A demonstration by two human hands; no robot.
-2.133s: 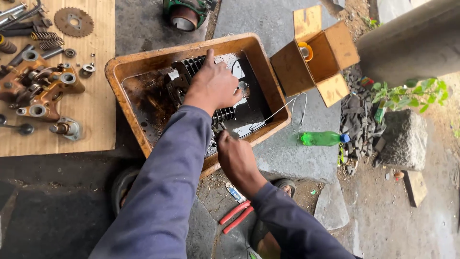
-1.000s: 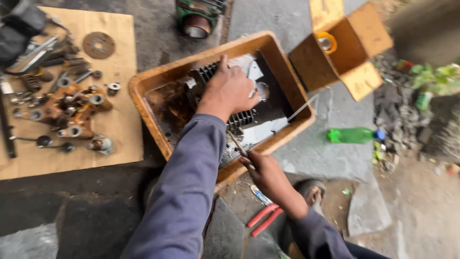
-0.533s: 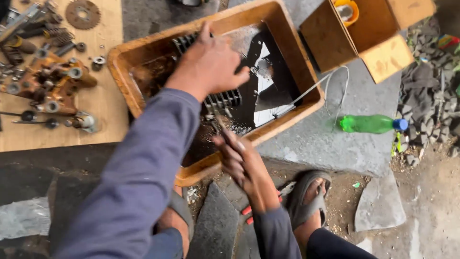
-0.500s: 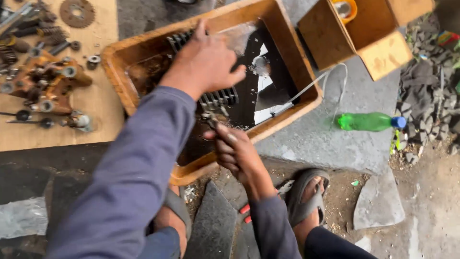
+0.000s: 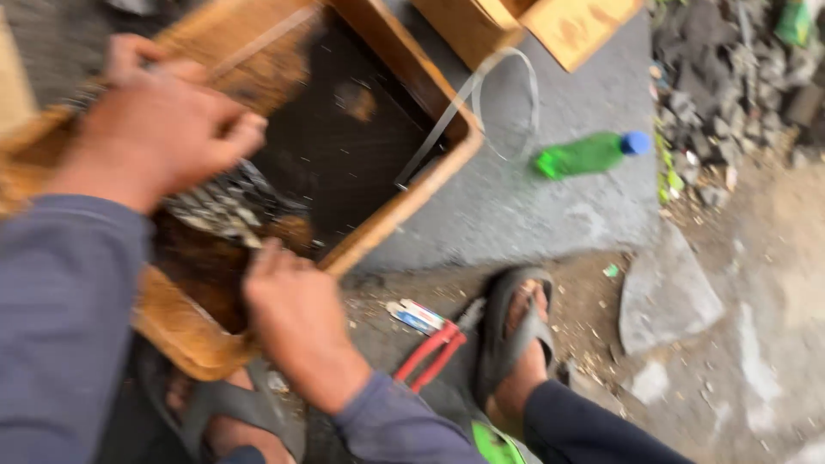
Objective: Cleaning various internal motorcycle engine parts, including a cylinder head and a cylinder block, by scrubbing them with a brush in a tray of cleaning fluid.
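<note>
Both hands work in the wooden tray (image 5: 430, 176): left hand (image 5: 163, 129) grips the finned metal part (image 5: 228, 202), right hand's (image 5: 296, 314) fingers unclear.

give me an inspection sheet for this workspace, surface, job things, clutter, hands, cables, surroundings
Surface: grey concrete ground, dirt at the near edge.
Job's things: wooden tray with a dark bottom; finned metal part inside it.
Clutter: green bottle, red-handled pliers, small flat packet.
Hands: left hand rests on the finned part; right hand at the tray's near rim, grip blurred.
Cables: pale strap looping over the tray's edge.
Surroundings: rubble, sandalled foot.
</note>
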